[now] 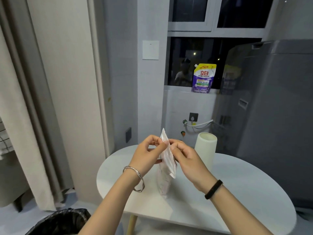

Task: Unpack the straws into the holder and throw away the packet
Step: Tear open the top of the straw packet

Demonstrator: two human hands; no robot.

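Observation:
A clear plastic packet of straws (166, 168) is held upright above the white oval table (228, 192), its lower end near the tabletop. My left hand (147, 156) pinches the packet's upper edge from the left. My right hand (184, 158) pinches the same upper edge from the right, fingertips close to those of the left. The tall white cylindrical holder (205, 150) stands upright on the table's far side, just right of my right hand. Straws inside the packet show only faintly through the plastic.
A bin lined with a black bag (62, 221) sits on the floor at the lower left, beside the table. A grey washing machine (274, 124) stands at the right. A purple detergent pouch (203, 78) rests on the window sill. Curtains hang at the left.

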